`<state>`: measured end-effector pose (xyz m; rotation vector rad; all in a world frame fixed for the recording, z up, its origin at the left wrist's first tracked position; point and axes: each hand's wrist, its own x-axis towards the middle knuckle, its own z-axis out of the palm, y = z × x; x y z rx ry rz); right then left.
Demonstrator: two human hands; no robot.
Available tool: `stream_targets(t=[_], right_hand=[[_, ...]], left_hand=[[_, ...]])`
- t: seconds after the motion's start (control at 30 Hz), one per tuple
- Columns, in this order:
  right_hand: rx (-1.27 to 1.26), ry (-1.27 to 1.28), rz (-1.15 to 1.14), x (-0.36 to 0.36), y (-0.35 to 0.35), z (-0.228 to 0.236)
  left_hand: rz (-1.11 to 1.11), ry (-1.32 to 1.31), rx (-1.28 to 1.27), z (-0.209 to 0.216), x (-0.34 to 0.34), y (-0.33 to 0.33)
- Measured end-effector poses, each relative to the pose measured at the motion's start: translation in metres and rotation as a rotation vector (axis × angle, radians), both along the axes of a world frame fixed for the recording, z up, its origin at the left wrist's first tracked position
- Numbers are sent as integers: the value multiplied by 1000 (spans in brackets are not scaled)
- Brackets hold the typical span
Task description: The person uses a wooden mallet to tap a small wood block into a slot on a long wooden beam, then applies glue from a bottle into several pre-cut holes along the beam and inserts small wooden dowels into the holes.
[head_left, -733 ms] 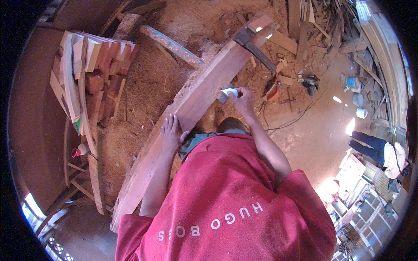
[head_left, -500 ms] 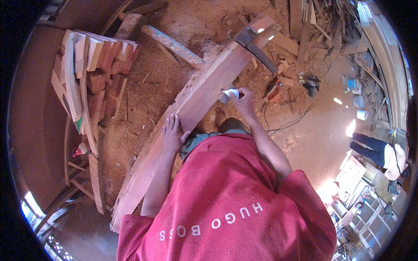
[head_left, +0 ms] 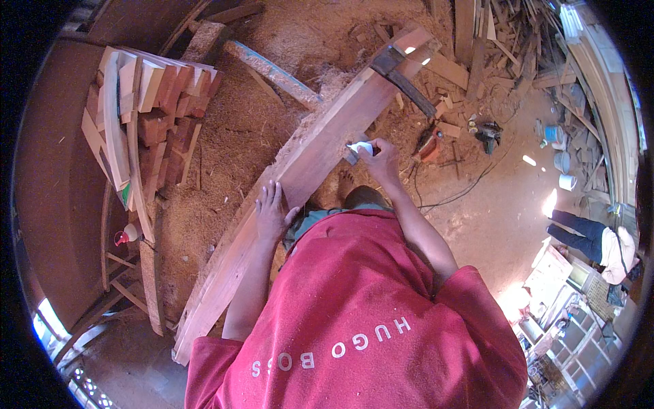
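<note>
A long reddish timber beam (head_left: 327, 148) runs diagonally in front of me, from lower left to far right. My left hand (head_left: 274, 213) lies flat on the beam, fingers stretched out. At the beam's near side, my right hand (head_left: 381, 162) grips a small white bottle with a pointed nozzle (head_left: 365, 148). The nozzle points left, at the beam's edge; whether it touches the wood I cannot tell. A small greyish piece shows just below the bottle, too small to name. Across the beam's far end lies a hammer (head_left: 407, 83) with a dark head and a wooden handle.
Cut wood pieces (head_left: 160, 102) are stacked on a rack at left. Sawdust (head_left: 225, 136) covers the floor. Right of the beam lie an orange power tool (head_left: 429, 144), a dark tool (head_left: 488, 135) and a cable. White buckets (head_left: 561, 161) and a person (head_left: 599, 242) are farther right.
</note>
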<state>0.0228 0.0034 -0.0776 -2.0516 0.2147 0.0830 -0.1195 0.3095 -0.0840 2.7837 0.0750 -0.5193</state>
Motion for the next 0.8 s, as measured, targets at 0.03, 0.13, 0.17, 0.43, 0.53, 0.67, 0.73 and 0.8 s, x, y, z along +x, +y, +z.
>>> stream_targets(t=[0.03,0.13,0.17,0.43,0.53,0.67,0.73,0.8], right_hand=[[1,-1,2,0,1,0],[-29,5,13,2,-1,-4],[-36,-26,26,2,-1,-5],[-39,-4,23,4,0,-2],[-35,10,33,4,2,3],[-48,1,21,4,3,4],[-59,11,22,4,3,6],[-39,40,22,4,3,7]], left_hand=[[-3,-2,-1,-1,-1,1],[4,26,11,4,2,-3],[4,26,11,4,2,-3],[9,24,10,2,2,-2],[10,28,20,-1,0,-1],[5,23,16,-1,1,-1],[10,34,4,1,1,-2],[14,34,-8,2,2,-2]])
